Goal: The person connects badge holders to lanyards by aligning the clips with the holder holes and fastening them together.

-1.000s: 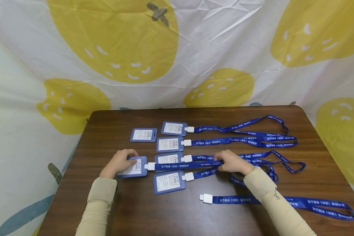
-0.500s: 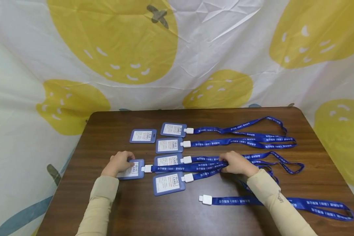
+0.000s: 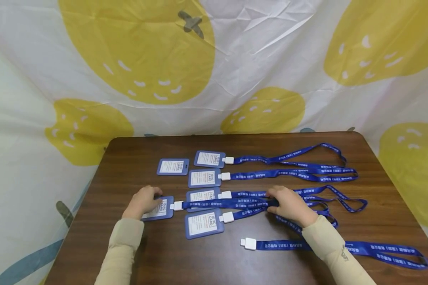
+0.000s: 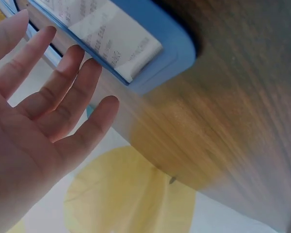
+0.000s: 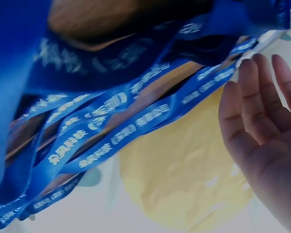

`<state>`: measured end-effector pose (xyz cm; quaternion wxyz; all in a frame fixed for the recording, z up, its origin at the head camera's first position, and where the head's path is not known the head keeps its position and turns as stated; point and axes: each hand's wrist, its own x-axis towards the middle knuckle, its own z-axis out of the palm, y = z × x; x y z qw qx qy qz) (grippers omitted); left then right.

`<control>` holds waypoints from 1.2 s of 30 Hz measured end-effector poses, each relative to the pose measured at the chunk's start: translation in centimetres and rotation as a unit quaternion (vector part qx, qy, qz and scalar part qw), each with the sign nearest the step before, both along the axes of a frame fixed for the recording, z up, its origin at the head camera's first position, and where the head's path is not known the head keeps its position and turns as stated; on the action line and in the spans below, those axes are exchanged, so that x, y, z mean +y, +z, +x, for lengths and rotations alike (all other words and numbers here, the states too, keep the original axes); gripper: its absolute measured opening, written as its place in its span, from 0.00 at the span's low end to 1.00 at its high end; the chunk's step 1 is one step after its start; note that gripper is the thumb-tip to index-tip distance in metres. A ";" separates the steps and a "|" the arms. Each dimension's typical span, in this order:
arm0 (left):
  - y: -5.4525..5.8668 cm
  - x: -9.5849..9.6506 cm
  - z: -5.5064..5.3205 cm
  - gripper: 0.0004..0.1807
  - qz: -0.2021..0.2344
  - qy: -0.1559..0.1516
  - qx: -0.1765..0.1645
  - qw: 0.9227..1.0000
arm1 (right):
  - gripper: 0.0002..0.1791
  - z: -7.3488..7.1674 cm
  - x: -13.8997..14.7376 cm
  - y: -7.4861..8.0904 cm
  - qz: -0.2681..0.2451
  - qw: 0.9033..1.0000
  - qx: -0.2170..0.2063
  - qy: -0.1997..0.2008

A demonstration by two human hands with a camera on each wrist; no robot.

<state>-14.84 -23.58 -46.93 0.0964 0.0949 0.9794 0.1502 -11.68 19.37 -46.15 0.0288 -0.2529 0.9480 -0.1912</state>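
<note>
My left hand (image 3: pixel 145 202) lies over the left part of a blue-framed ID badge holder (image 3: pixel 167 208). In the left wrist view its fingers (image 4: pixel 63 82) are loosely extended along the edge of that badge holder. A white clip (image 3: pixel 177 206) joins the badge holder to a blue printed lanyard (image 3: pixel 210 204), which runs right across another badge holder (image 3: pixel 196 194). At the lanyards' middle is my right hand (image 3: pixel 289 204), thumb and fingers parted around the straps. The right wrist view shows its fingers (image 5: pixel 250 97) nearly straight beside several blue straps.
Two badge holders with lanyards (image 3: pixel 204 178) lie in rows farther back, near a lone badge holder (image 3: pixel 172 167). Another badge holder (image 3: pixel 204 223) with its lanyard lies nearer me. A separate lanyard (image 3: pixel 281 245) with a white clip stretches along the front right of the brown table (image 3: pixel 185 261).
The badge holder under my left hand has shifted slightly left with its lanyard. My right hand's thumb and fingers have spread apart from the strap they pinched.
</note>
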 end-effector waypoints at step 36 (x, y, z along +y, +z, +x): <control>-0.6 0.6 0.4 0.17 -0.015 0.034 0.007 0.999 | 0.20 5.1 -6.0 -2.8 0.089 0.985 0.062 0.137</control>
